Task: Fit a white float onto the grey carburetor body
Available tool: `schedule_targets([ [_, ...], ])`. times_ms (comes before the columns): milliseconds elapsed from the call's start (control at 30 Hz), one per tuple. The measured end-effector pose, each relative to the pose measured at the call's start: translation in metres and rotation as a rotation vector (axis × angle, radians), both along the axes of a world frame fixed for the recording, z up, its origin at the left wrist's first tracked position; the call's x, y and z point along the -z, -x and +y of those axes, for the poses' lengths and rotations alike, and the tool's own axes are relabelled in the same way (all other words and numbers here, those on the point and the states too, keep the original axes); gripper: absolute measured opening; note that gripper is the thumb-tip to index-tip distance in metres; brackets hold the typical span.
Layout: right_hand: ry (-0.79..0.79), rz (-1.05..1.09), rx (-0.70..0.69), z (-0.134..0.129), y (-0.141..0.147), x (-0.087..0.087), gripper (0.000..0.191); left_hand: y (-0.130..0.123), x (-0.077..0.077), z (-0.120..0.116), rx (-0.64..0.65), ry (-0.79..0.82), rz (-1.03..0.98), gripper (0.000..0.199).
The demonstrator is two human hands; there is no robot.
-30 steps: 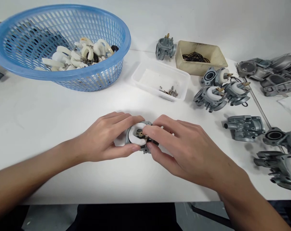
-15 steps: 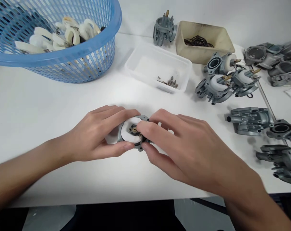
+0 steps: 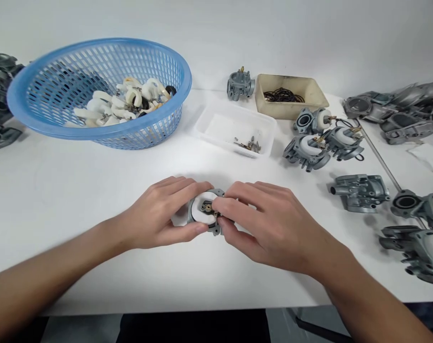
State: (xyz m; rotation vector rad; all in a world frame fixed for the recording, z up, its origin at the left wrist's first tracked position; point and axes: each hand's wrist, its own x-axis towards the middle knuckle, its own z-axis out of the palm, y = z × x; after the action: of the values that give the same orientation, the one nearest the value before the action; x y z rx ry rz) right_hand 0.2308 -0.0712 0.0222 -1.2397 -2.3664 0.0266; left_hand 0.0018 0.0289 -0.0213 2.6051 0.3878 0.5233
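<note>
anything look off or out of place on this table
One possible oddity: a small black ring lies loose on the table by the three clustered metal bodies, while similar black rings sit in the beige box. I see nothing spilled or broken.

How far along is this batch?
Looks done: several metal bodies at right with white rings seated.
In hand: one metal body with its white ring in place, left hand bracing it, right hand's fingers at its brass parts.
Probably left: the body by the beige box, no ring visible, and loose white rings in the blue basket. Total unclear.
</note>
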Motion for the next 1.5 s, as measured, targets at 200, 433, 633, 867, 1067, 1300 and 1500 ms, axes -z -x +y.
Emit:
schedule_targets([
  [200,-0.002,0.003,0.003,-0.0005,0.0005,-0.0006,0.019,-0.0009,-0.0017,0.0,0.013,-0.009,-0.008,0.049],
  [433,-0.009,0.03,0.007,0.0015,0.0013,-0.0003,0.019,0.0007,0.0007,-0.0017,-0.008,0.002,-0.009,0.049],
  [633,-0.013,0.053,0.009,0.0006,0.0019,0.0013,0.017,0.001,0.0022,-0.0008,-0.001,-0.004,-0.023,0.051],
  [867,-0.022,0.056,0.004,0.0013,0.0001,0.0004,0.013,-0.0006,-0.0011,-0.0009,-0.002,0.013,-0.02,0.048],
  [1067,-0.035,0.048,-0.001,0.0011,0.001,0.001,0.011,-0.001,-0.0023,-0.0018,0.001,0.002,-0.031,0.047],
  [1300,-0.045,0.068,-0.017,0.0007,0.0019,0.0037,0.009,-0.0001,-0.0033,-0.0031,-0.016,0.009,-0.025,0.048],
  [1500,-0.043,0.115,-0.019,0.0013,0.0025,0.005,0.013,0.0012,-0.0016,-0.0039,-0.033,0.018,-0.014,0.051],
])
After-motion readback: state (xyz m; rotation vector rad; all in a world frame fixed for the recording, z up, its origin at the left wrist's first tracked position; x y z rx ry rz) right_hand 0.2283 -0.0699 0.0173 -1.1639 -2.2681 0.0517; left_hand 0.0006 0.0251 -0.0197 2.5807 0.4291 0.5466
